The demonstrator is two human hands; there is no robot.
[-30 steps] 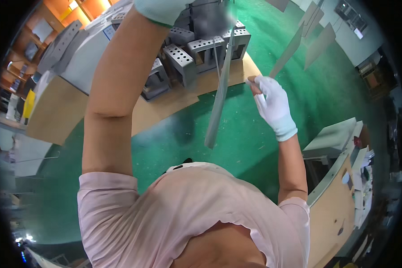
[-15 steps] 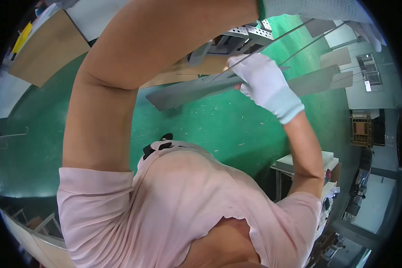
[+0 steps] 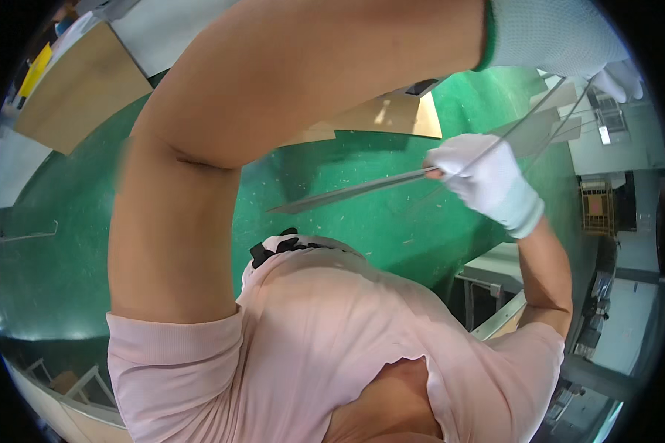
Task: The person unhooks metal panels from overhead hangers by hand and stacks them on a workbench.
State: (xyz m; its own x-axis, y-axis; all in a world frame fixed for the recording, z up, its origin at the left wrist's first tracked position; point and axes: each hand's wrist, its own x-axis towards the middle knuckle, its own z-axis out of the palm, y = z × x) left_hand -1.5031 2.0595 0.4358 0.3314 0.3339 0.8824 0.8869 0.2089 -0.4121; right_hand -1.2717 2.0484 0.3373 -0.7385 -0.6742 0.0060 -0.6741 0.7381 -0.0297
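My right hand [image 3: 488,177], in a white knit glove, is closed around one end of a long, thin grey panel [image 3: 355,193]. The panel reaches left from the hand, almost edge-on, above the green floor. High at the right, my left hand [image 3: 569,40] wears a white glove with a green cuff. Its fingers are curled at the upper ends of two thin rods [image 3: 536,111], though the grip is partly hidden. The rods slant down toward my right hand, one passing across its glove. Behind that hand appears another grey panel [image 3: 538,131].
Flat brown boards or cardboard [image 3: 391,114] lie beyond the panel. A brown-fronted table [image 3: 81,88] stands at far left. Near my right elbow is a light-topped bench [image 3: 495,262]. A yellow slatted rack [image 3: 597,207] stands farther right.
Both hands have shifted right, and the right hand is lower in view. The held panel has turned from showing its broad face to nearly edge-on. The perforated metal parts are no longer visible.
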